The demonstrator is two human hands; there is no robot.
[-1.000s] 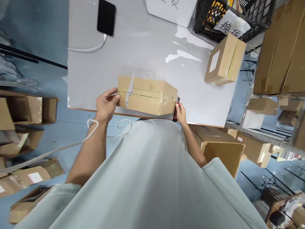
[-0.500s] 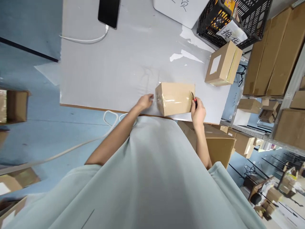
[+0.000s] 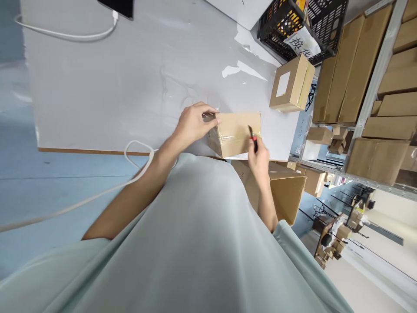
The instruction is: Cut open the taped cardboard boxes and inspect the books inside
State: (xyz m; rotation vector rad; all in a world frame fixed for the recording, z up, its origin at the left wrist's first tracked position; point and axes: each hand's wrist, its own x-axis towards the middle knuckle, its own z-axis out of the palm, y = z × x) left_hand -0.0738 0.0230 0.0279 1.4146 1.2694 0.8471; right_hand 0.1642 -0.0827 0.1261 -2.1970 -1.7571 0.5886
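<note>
A taped brown cardboard box (image 3: pixel 237 130) lies at the table's near edge, in front of my body. My left hand (image 3: pixel 195 122) is at its upper left corner, thumb on the top edge and fingers curled around the corner. My right hand (image 3: pixel 259 158) is closed around a box cutter (image 3: pixel 254 141) with a red and black handle. Its dark blade points up and away over the right part of the box's top; whether the tip touches the cardboard, I cannot tell.
A second cardboard box (image 3: pixel 291 84) with a white label stands at the table's right, by a black plastic crate (image 3: pixel 298 34). Far left lies a phone (image 3: pixel 122 6) with a white cable (image 3: pixel 73 37). An open carton (image 3: pixel 286 191) sits below the right edge, beside loaded shelves.
My left hand has moved from beside the box onto its upper left corner. The box cutter has shifted left over the box top. The whole view has shifted too.
</note>
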